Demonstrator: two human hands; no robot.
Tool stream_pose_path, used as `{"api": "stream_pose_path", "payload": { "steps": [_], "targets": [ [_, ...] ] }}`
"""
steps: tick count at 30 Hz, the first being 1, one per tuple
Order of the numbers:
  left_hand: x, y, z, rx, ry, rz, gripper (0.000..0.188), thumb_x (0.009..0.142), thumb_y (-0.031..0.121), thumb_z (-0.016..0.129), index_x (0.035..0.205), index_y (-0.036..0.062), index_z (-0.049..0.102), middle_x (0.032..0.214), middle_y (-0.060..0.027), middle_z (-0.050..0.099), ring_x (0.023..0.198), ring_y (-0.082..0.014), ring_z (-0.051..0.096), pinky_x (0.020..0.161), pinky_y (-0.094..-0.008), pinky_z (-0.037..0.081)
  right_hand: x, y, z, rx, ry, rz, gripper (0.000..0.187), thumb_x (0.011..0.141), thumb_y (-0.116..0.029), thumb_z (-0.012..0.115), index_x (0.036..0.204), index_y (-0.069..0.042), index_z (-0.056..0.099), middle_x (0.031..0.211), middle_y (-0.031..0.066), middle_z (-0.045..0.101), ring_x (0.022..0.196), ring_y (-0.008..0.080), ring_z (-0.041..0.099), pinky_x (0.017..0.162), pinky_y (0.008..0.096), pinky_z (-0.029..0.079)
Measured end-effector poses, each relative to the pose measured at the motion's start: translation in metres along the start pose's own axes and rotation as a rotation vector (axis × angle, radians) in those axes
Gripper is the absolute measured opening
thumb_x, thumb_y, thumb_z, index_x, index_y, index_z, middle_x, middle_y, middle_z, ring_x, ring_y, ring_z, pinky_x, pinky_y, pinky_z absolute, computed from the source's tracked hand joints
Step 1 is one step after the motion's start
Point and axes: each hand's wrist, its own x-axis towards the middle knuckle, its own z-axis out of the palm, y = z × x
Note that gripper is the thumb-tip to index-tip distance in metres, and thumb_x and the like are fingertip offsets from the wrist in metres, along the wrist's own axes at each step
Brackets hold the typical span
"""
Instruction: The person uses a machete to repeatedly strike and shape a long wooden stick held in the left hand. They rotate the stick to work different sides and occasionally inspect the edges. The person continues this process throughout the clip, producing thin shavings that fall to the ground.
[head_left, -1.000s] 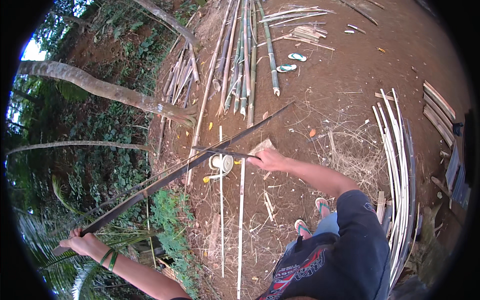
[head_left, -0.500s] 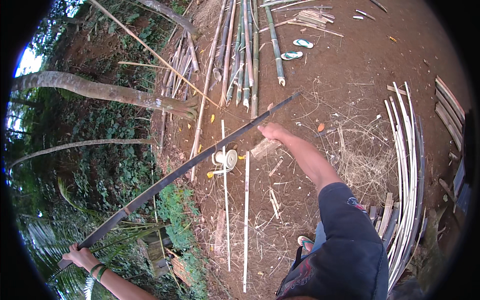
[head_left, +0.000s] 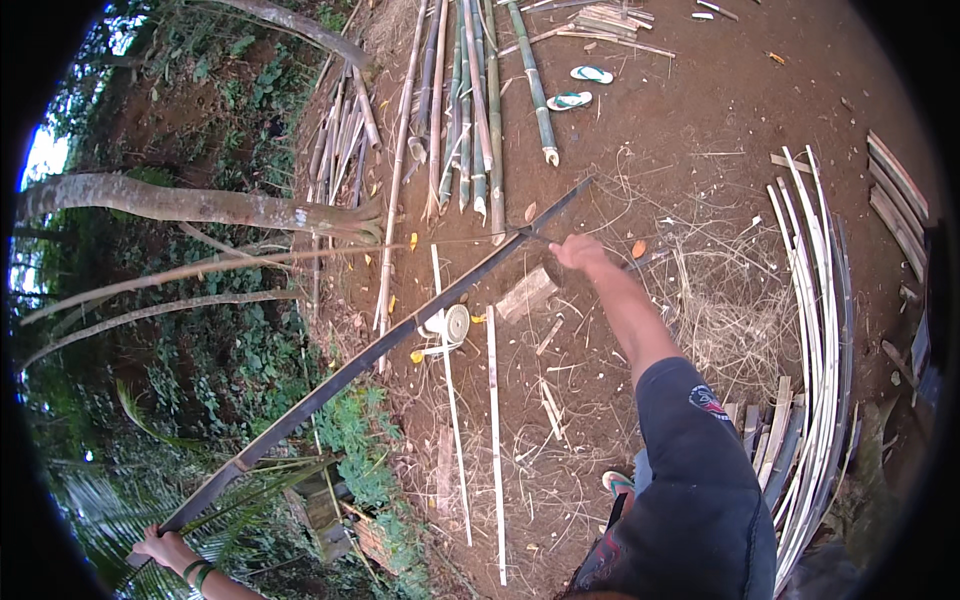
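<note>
Bamboo poles (head_left: 480,105) on brown earth (head_left: 690,95)

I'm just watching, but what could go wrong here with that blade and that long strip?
The dark blade lies across the long dark strip close to the bare right hand, so a slip might nick the fingers. The left hand grips the strip near its lower end, so the far end could swing or twist. The visible foot wears an open sandal, offering little protection if the blade were dropped.

Poles (head_left: 480,115) twd ground's (head_left: 680,120) far edge, sandals (head_left: 570,101) just R; roll (head_left: 457,325) nr L edge; strips (head_left: 815,330) twd R edge.
</note>
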Motion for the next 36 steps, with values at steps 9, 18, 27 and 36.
{"api": "stream_pose_path", "payload": {
  "steps": [9, 18, 27, 36],
  "targets": [
    [0.131, -0.017, -0.08, 0.703, 0.058, 0.42, 0.033, 0.095, 0.033, 0.05, 0.087, 0.0009, 0.051, 0.08, -0.0093, 0.055, 0.068, -0.0243, 0.048, 0.07, -0.0383, 0.042, -0.015, -0.063, 0.041, 0.243, -0.069, -0.022, 0.067, 0.101, -0.053, 0.032, 0.113, 0.005, 0.064, 0.107, 0.0256, 0.068, 0.104, 0.0357, 0.066, 0.092, 0.0474, 0.05],
    [0.02, 0.003, -0.016, 1.008, -0.06, 0.45, 0.02, 0.095, 0.022, 0.051, 0.094, 0.0019, 0.055, 0.085, -0.0114, 0.06, 0.069, -0.0223, 0.052, 0.064, -0.0358, 0.044, -0.082, -0.075, -0.085, 0.062, -0.196, -0.274, 0.08, 0.095, -0.064, 0.036, 0.109, 0.009, 0.065, 0.12, 0.0292, 0.062, 0.117, 0.0362, 0.06, 0.101, 0.0463, 0.047],
    [-0.009, 0.03, 0.008, -0.229, -0.16, -0.007, 0.04, 0.106, 0.033, 0.041, 0.105, -0.0074, 0.042, 0.082, -0.0106, 0.056, 0.068, -0.0198, 0.047, 0.062, -0.0298, 0.045, -0.052, 0.072, -0.063, 1.06, 0.12, 0.395, 0.071, 0.097, -0.063, 0.036, 0.077, 0.001, 0.06, 0.051, 0.007, 0.05, 0.037, 0.0214, 0.046, 0.039, 0.0388, 0.037],
    [-0.069, 0.067, -0.048, -0.626, -0.402, -0.023, 0.049, 0.103, 0.049, 0.032, 0.081, 0.0052, 0.036, 0.063, -0.0018, 0.037, 0.055, -0.0149, 0.036, 0.053, -0.0262, 0.04, -0.154, 0.12, 0.054, 0.837, 0.334, 0.391, 0.063, 0.091, -0.059, 0.052, 0.073, 0.0, 0.061, 0.059, 0.0104, 0.057, 0.051, 0.0239, 0.056, 0.051, 0.0404, 0.043]
  ]
}}
